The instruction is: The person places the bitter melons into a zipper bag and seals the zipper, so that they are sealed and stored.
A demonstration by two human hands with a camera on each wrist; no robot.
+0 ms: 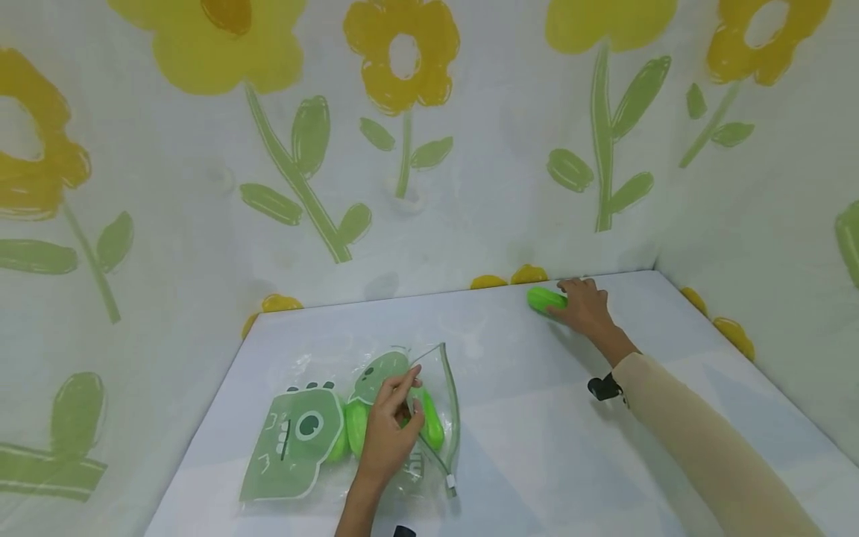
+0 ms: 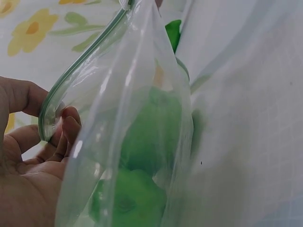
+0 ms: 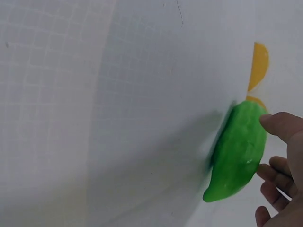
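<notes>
Over on the left, here's the clear bag [image 1: 332, 429], flat on the worktop [image 1: 510, 418], long axis running left to right, mouth facing right. The head view gives us the dinosaur print [image 1: 288, 455], its eye and teeth on show; the left wrist view doesn't.

Onto the bag comes the left hand [image 1: 389, 436], up at the mouth. From above the grip is tricky to read, but the left wrist view settles it: fingers [image 2: 71, 125] bent about the zip edge, gripping it. That view also has the bagged vegetables [image 2: 151, 132] stacked one above another behind the film. The zip [image 1: 452, 384] bows out to the right of the hand, slider [image 1: 451, 482] at its near end.

Now across to the far side, and there's the loose vegetable [image 1: 542, 299], out on the worktop near its back edge, well apart from the bag. It lies roughly left to right in the head view, blunt end pointing left, other end covered by the right hand [image 1: 582, 306]. The right wrist view uncovers that end: a narrow tip, pointing down and left in that picture, with the long axis slanting up to the broad end. Thumb against one edge, bent fingers alongside; whether they've closed on it, I can't tell. Farthest right, the pale sleeve [image 1: 698, 432] slants down to the bottom edge.
</notes>
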